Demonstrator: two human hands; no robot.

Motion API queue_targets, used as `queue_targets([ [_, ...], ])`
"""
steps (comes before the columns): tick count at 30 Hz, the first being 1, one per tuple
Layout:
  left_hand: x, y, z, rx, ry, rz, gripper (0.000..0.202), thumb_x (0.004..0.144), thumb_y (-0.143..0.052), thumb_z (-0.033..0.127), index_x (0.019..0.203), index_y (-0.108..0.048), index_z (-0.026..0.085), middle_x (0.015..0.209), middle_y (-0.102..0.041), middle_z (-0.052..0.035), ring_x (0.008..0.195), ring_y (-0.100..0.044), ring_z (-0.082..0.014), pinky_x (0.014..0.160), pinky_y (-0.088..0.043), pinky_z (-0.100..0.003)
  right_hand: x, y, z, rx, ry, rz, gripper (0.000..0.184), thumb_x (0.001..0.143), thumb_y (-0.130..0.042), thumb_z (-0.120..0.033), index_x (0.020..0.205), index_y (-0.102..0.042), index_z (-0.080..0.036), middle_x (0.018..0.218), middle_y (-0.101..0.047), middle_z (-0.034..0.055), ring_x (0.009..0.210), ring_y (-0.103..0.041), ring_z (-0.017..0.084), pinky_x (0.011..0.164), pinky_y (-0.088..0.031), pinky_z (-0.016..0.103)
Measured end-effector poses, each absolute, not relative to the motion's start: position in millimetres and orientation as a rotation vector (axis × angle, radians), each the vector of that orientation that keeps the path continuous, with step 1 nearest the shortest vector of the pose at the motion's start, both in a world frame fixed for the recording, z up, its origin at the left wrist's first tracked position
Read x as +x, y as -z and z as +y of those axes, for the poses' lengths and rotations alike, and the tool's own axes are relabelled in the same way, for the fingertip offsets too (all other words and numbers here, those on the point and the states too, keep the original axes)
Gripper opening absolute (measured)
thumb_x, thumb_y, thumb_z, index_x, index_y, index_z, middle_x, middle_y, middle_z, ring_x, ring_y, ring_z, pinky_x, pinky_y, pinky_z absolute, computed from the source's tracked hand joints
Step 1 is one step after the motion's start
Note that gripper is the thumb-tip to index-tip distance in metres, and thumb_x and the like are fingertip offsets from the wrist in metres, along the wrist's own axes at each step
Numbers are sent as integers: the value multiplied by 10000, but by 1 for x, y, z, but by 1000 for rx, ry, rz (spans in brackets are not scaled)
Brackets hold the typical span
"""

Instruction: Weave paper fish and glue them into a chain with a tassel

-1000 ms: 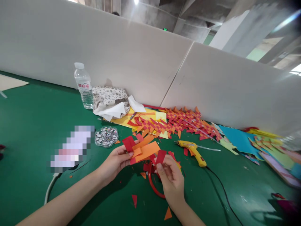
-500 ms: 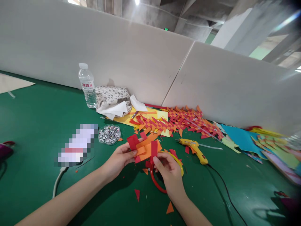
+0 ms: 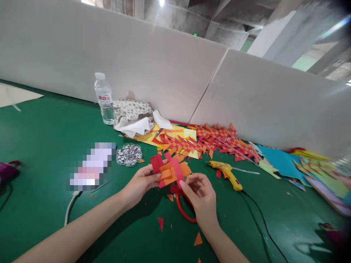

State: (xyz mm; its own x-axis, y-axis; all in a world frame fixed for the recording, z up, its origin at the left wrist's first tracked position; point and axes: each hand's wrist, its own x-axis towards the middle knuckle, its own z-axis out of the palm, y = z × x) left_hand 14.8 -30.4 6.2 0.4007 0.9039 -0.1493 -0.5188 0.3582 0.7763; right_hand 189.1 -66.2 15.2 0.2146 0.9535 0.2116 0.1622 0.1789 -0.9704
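Between my thumb and fingers, my left hand point(image 3: 142, 181) holds partly woven orange and red paper strips point(image 3: 166, 173). My right hand point(image 3: 199, 195) is closed at the lower end of a red paper strip point(image 3: 177, 170), which lies across the orange ones. The strip's upper end reaches past the top of the weave. Under my right hand, scissors rest on the table, with a red handle loop point(image 3: 182, 212) showing and the rest mostly hidden. Small red point(image 3: 161, 223) and orange paper scraps point(image 3: 198, 239) lie below.
A yellow glue gun point(image 3: 226, 171) with a black cord lies to the right. Woven red-orange paper fish point(image 3: 216, 137) are piled behind. On the left are a container of googly eyes point(image 3: 129, 155), a blurred phone point(image 3: 94, 164) with a cable and a water bottle point(image 3: 104, 100).
The red strip now lies longer and flatter across the orange strips, its top end further left. My right hand shifted slightly right and covers the yellow handle seen before.
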Motion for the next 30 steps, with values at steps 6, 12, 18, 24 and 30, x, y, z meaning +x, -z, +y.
queue_targets([
  [6,15,-6,-29,739,-992,669,324,739,-633,145,1062,-635,135,1107,-650,-118,965,-622,-244,842,-483,-352,189,-14,-70,-1290,-664,-1443,141,721,-676,-258,804,-571,-213,753,-620,11,698,-593,146,647,-494,266],
  [12,16,-8,-30,726,-985,650,339,731,-641,133,1068,-631,155,1063,-668,-98,910,-637,-219,803,-498,-333,189,-7,-61,-1309,-907,-1231,249,678,-712,-305,837,-548,-208,790,-591,11,707,-583,139,630,-500,258],
  [18,15,-7,-31,705,-973,622,305,717,-666,147,1022,-653,154,1027,-681,-93,894,-642,-211,785,-509,-320,190,1,-53,-1259,-934,-970,529,558,-790,-275,990,-485,-248,1033,-559,40,850,-591,166,669,-511,267],
  [24,15,-8,-33,668,-967,603,275,704,-679,144,978,-662,146,967,-695,-85,830,-654,-187,764,-512,-299,190,-6,-51,-1148,-1283,-868,666,559,-786,-264,1145,-471,-241,1151,-584,74,1012,-591,231,876,-481,382],
  [30,18,-11,-35,605,-909,597,273,780,-582,252,1013,-639,120,1027,-672,-129,887,-640,-229,745,-513,-333,186,-11,-53,-1098,-1370,-836,577,579,-777,-245,1088,-504,-232,1046,-660,57,1010,-604,239,917,-453,408],
])
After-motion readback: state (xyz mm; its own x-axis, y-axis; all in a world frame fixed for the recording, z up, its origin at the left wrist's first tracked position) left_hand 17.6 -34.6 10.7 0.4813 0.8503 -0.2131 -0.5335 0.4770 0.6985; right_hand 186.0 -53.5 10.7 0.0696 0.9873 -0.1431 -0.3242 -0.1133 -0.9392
